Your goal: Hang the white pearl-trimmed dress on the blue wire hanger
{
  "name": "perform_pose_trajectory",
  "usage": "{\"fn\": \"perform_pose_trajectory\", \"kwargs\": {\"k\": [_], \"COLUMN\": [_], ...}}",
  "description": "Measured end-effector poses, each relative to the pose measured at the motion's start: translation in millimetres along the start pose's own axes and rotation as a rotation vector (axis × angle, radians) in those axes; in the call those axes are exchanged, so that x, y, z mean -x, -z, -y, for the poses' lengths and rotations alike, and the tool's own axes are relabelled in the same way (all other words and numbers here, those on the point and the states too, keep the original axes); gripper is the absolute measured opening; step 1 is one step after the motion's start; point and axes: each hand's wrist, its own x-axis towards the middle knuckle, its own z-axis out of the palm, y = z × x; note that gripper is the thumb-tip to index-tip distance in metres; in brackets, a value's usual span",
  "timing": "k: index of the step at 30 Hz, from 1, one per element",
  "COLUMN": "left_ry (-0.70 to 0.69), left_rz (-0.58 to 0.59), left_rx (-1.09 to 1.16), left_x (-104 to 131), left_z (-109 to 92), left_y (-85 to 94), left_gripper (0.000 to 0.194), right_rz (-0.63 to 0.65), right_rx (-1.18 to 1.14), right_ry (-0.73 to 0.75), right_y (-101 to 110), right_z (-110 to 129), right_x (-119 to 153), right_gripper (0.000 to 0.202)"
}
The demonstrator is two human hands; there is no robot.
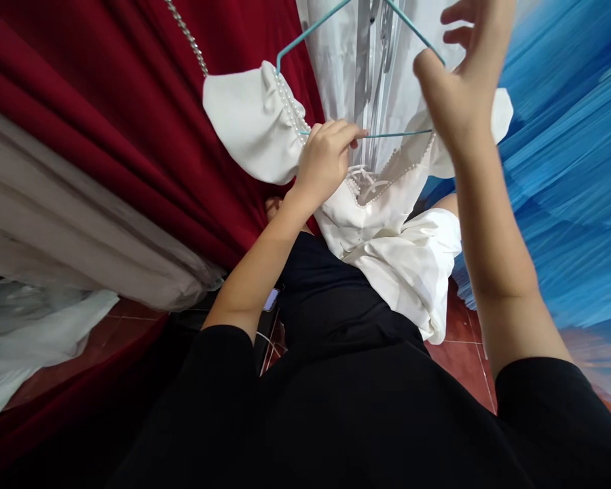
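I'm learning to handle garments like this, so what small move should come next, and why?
Probably close the right hand on the nearby shoulder of the light blue hanger, to steady that side. The left hand grips its lower bar, while the right is open with fingers spread, and the white dress hangs from it.

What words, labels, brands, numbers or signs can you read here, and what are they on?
None can be read.
Screen, small and lit, by the left arm: too small and blurred to tell whether it shows any text.
White dress: no label or lettering visible.
Hanger: no brand or marking visible.
Black shirt: no print visible.
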Motion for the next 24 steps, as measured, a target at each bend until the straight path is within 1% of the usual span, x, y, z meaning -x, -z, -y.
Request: {"fn": "perform_pose_trajectory", "kwargs": {"k": [1,2,3,4,5,7,9,11,12,14,16,17,18,19,21,22,23,24], "left_ry": [-0.004,-0.008,-0.015,-0.029,-0.050,-0.069,-0.040,0.003,-0.005,-0.097,-0.208,-0.235,-0.225,-0.187,-0.066,-0.012,0.025,0.053], "left_rz": [-0.015,-0.032,-0.044,-0.046,-0.043,-0.057,-0.148,-0.273,-0.321,-0.447,-0.657,-0.738,-0.753,-0.685,-0.408,-0.264,-0.160,-0.108], "left_rx": [-0.006,-0.006,0.006,0.031,0.067,0.131,0.106,0.007,-0.046,-0.139,-0.236,-0.287,-0.329,-0.357,-0.389,-0.397,-0.400,-0.401], "left_x": [0.3,0.3,0.3,0.1,-0.2,-1.0,-2.4,-5.0,-7.1,-13.4,-22.3,-27.1,-31.7,-35.6,-39.4,-39.1,-37.4,-34.7], "left_z": [1.0,2.4,4.3,6.5,9.2,15.8,23.4,31.8,36.7,49.1,66.9,77.1,87.2,95.8,103.8,101.8,95.9,87.1], "left_y": [-0.1,-0.2,-0.2,-0.3,-0.4,-0.5,0.0,2.4,4.7,11.9,22.4,28.8,35.8,43.5,60.5,69.4,78.2,86.3], "left_gripper": [0.034,0.034,0.034,0.034,0.033,0.032,0.026,0.023,0.029,0.050,0.069,0.073,0.072,0.065,0.040,0.025,0.010,0.007], "right_rz": [-0.033,-0.017,0.057,0.158,0.243,0.301,0.296,0.253,0.223,0.180,0.179,0.187,0.197,0.204,0.208,0.214,0.224,0.233], "right_rx": [0.013,0.041,0.091,0.151,0.209,0.286,0.310,0.292,0.282,0.296,0.339,0.359,0.372,0.380,0.381,0.371,0.356,0.338], "right_ry": [0.164,0.286,0.327,0.285,0.204,0.084,0.027,0.001,-0.012,-0.032,-0.043,-0.042,-0.039,-0.033,-0.018,-0.012,-0.005,0.001], "right_y": [-9.1,-17.4,-24.8,-31.6,-37.6,-48.1,-56.5,-63.3,-66.1,-70.4,-72.1,-71.6,-70.4,-68.4,-63.1,-60.2,-57.3,-54.7], "right_z": [7.7,13.5,16.9,17.3,14.8,2.4,-12.7,-20.4,-19.9,-11.3,0.9,5.7,8.8,9.9,7.3,4.4,0.9,-2.7], "right_x": [7.2,15.6,25.0,34.9,44.7,62.1,74.2,81.0,83.0,85.5,87.1,87.7,88.0,88.1,87.2,86.2,84.8,83.1], "right_gripper": [0.050,0.045,0.040,0.037,0.035,0.037,0.041,0.039,0.036,0.030,0.028,0.028,0.028,0.028,0.030,0.031,0.034,0.037]}}
